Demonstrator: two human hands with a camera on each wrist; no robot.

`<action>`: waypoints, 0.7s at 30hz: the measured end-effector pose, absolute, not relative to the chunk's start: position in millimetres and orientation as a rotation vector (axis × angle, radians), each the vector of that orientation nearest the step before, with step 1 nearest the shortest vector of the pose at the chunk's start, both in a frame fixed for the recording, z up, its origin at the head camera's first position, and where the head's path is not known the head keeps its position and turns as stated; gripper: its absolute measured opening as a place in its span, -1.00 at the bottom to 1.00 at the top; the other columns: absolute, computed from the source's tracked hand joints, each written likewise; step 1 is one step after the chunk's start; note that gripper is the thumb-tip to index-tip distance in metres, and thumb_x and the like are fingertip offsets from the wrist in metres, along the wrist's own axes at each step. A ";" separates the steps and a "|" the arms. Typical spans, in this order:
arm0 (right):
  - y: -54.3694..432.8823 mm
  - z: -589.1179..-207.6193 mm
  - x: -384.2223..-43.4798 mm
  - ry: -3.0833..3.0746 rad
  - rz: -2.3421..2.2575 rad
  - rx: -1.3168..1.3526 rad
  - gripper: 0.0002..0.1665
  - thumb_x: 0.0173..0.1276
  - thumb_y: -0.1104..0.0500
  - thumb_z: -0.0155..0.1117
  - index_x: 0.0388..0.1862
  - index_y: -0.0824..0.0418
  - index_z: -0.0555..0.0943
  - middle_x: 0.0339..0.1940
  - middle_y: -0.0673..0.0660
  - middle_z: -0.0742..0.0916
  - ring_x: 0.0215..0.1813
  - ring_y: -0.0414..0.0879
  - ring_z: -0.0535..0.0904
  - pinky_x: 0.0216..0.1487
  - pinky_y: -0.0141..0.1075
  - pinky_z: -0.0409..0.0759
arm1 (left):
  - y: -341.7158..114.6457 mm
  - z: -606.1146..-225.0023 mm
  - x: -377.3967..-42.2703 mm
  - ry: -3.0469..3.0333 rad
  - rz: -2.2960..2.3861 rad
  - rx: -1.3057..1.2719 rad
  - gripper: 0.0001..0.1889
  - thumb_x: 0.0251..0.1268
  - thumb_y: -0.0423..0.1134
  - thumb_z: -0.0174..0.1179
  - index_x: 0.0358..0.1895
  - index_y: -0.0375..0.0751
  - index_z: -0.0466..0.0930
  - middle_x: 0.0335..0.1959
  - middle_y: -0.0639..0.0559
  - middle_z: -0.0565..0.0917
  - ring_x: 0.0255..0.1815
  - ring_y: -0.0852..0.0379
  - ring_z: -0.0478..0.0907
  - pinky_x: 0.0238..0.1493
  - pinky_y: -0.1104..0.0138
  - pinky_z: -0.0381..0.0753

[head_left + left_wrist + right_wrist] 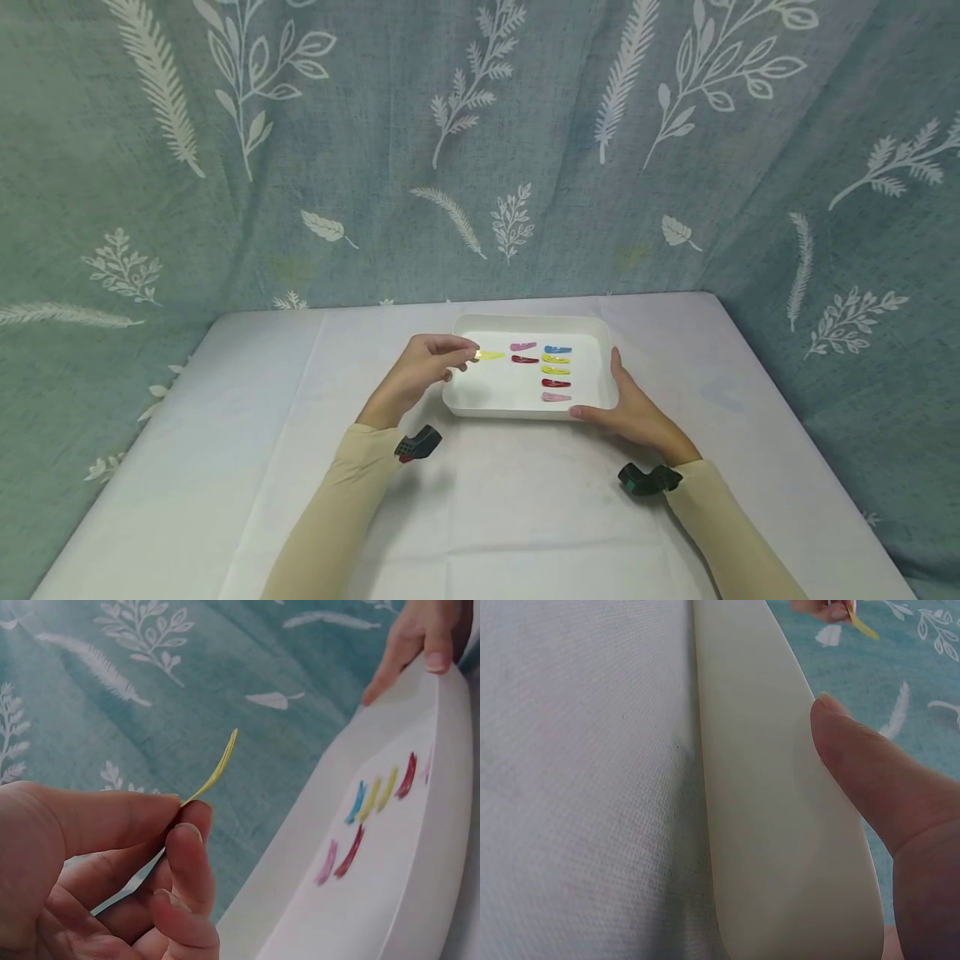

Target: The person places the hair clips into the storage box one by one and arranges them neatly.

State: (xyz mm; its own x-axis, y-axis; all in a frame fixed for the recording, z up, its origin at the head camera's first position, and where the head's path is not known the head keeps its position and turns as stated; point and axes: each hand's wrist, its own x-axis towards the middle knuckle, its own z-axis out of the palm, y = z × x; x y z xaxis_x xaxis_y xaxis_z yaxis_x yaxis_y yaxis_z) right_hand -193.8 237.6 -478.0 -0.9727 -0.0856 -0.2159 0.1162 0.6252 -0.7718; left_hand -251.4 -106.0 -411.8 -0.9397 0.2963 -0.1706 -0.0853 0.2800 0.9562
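My left hand point(420, 372) pinches a yellow snap hair clip point(491, 355) by one end, between thumb and index finger, over the left part of a white tray point(480, 402). In the left wrist view the clip point(217, 771) shows edge-on, slightly bent. At the tray's front right corner, my right hand point(643, 421) grips the tray, thumb on the front rim and fingers along the right side. A column of clips lies on the tray's right half: blue point(558, 350), two yellow, red point(556, 383) and pink point(556, 397). Left of it lie a pink clip point(522, 346) and a dark red clip point(525, 359).
The tray stands on a table with a white cloth point(517, 508), towards its back edge. Behind and at the sides hangs a blue-green curtain point(375, 225) with white leaf prints. Each wrist wears a small black camera.
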 end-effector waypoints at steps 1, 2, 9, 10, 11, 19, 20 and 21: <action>237.8 -478.3 -193.7 2.615 -1.269 0.027 0.71 0.12 -0.40 0.53 0.67 0.09 -0.57 0.76 0.29 -0.14 0.76 0.25 -0.16 0.66 0.26 -0.07 | -104.1 -411.9 -252.3 2.240 1.702 0.187 -0.74 0.42 -0.17 0.32 0.07 -0.19 0.76 -0.11 0.11 0.77 -0.13 0.16 0.59 -0.10 0.34 0.55; 238.2 -478.4 -193.6 2.613 -1.271 0.026 0.71 0.12 -0.40 0.53 0.67 0.08 -0.57 0.76 0.28 -0.14 0.76 0.24 -0.16 0.66 0.27 -0.07 | -102.3 -412.2 -253.4 2.242 1.699 0.182 -0.74 0.42 -0.18 0.31 0.07 -0.17 0.76 -0.10 0.10 0.77 -0.13 0.15 0.59 -0.09 0.34 0.55; 238.5 -478.7 -194.8 2.619 -1.279 0.012 0.71 0.11 -0.39 0.54 0.68 0.12 -0.56 0.76 0.30 -0.12 0.75 0.25 -0.15 0.66 0.26 -0.06 | -90.7 -415.3 -261.4 2.216 1.713 0.143 -0.75 0.42 -0.18 0.32 0.06 -0.17 0.77 -0.12 0.09 0.78 -0.14 0.14 0.60 -0.08 0.28 0.56; 238.5 -478.8 -194.9 2.620 -1.279 0.013 0.71 0.11 -0.38 0.54 0.68 0.13 -0.55 0.76 0.30 -0.12 0.75 0.25 -0.15 0.66 0.26 -0.06 | -89.1 -415.6 -262.1 2.210 1.714 0.141 -0.74 0.42 -0.18 0.32 0.06 -0.17 0.76 -0.13 0.09 0.78 -0.13 0.13 0.60 -0.07 0.27 0.55; 238.4 -478.9 -195.0 2.621 -1.275 0.014 0.71 0.12 -0.38 0.54 0.68 0.13 -0.55 0.76 0.30 -0.12 0.76 0.25 -0.15 0.66 0.26 -0.06 | -87.7 -416.3 -263.0 2.206 1.715 0.138 -0.74 0.42 -0.17 0.32 0.07 -0.18 0.76 -0.13 0.10 0.78 -0.13 0.13 0.61 -0.07 0.27 0.55; 239.2 -478.7 -194.1 2.617 -1.278 0.013 0.71 0.11 -0.40 0.53 0.68 0.09 -0.55 0.76 0.27 -0.14 0.76 0.24 -0.16 0.66 0.26 -0.06 | -75.1 -422.4 -269.5 2.193 1.711 0.132 -0.73 0.43 -0.19 0.31 0.09 -0.20 0.75 -0.11 0.08 0.78 -0.15 0.16 0.61 -0.16 0.36 0.53; 239.3 -478.7 -194.0 2.616 -1.280 0.013 0.71 0.11 -0.41 0.53 0.68 0.08 -0.55 0.76 0.27 -0.14 0.76 0.24 -0.16 0.66 0.26 -0.06 | -73.8 -423.2 -270.2 2.197 1.704 0.130 -0.73 0.43 -0.19 0.31 0.09 -0.19 0.75 -0.10 0.08 0.77 -0.15 0.16 0.61 -0.16 0.36 0.53; 239.4 -478.6 -193.9 2.616 -1.278 0.013 0.71 0.10 -0.41 0.53 0.68 0.08 -0.56 0.76 0.27 -0.14 0.76 0.24 -0.16 0.66 0.26 -0.06 | -72.6 -424.0 -270.7 2.198 1.698 0.128 -0.73 0.43 -0.19 0.31 0.09 -0.18 0.75 -0.09 0.07 0.77 -0.14 0.16 0.61 -0.15 0.36 0.53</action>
State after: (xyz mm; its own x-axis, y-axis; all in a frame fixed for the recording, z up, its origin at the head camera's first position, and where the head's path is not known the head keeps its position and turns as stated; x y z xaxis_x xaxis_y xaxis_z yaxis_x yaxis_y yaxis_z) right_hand -193.9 239.4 -478.6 -0.9737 -0.0922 -0.2085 0.1078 0.6198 -0.7773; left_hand -270.7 -72.6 -424.0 -0.9314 0.2862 -0.2249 -0.1455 0.2737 0.9508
